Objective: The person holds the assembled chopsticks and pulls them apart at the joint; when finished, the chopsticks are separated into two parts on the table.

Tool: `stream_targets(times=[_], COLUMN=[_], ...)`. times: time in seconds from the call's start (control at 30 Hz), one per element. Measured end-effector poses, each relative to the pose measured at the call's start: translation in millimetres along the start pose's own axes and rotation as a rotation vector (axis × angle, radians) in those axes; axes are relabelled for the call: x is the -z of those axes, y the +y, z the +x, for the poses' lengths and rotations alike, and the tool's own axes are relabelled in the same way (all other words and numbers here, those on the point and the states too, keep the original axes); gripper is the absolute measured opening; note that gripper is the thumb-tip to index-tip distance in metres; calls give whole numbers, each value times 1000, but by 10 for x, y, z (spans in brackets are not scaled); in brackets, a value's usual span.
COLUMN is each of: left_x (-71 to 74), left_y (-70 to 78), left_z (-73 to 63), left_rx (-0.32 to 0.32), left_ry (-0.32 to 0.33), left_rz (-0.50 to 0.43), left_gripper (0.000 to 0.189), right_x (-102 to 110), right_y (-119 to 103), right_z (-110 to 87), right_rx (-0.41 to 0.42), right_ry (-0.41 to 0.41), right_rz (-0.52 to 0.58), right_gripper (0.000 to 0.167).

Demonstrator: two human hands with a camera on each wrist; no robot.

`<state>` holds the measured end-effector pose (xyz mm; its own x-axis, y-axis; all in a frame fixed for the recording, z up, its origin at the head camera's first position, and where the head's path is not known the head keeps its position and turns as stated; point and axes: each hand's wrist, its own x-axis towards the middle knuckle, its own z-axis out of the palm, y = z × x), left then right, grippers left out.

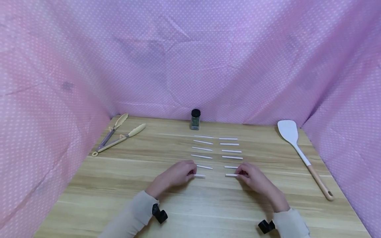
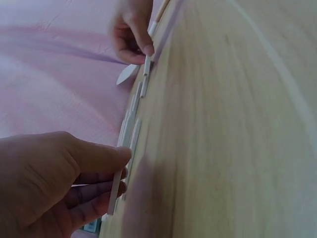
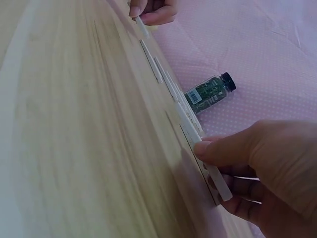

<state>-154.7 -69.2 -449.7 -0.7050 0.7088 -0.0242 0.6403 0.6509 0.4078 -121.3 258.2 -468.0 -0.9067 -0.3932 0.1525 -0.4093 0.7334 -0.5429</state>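
Observation:
Near the middle of the table in the head view, my left hand [image 1: 179, 173] pinches a thin white stick [image 1: 200, 176] between thumb and fingers. Across from it, my right hand [image 1: 255, 177] pinches another white stick [image 1: 230, 175] by its outer part. In the left wrist view the left stick [image 2: 115, 193] passes under the thumb, and the right wrist view has the right stick [image 3: 221, 184] below the thumb. Beyond the hands, more such sticks lie in two columns, a left column [image 1: 201, 156] slightly slanted and a right column [image 1: 232, 151] nearly level.
A spice jar [image 1: 195, 120] with a black lid stands behind the columns. Spread tongs [image 1: 114, 141] with cream tips lie at the back left. On the right lies a white turner [image 1: 288, 131] with a wooden handle. Pink dotted cloth [image 1: 190, 66] encloses the wooden table [image 1: 196, 211].

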Motion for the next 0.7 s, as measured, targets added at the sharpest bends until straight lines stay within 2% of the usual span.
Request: stream_targets(times=[0.2, 0.7], left_x=[-75, -147], left_y=[62, 82], left_z=[69, 112], left_rx=[-1, -40], left_ry=[-45, -36], left_rz=[59, 72], left_gripper=[5, 3], right_x=[-9, -13], right_y=[1, 2], right_z=[-17, -32], right_rx=[-18, -10], right_ry=[-57, -62], right_rz=[-13, -26], right_gripper=[14, 14])
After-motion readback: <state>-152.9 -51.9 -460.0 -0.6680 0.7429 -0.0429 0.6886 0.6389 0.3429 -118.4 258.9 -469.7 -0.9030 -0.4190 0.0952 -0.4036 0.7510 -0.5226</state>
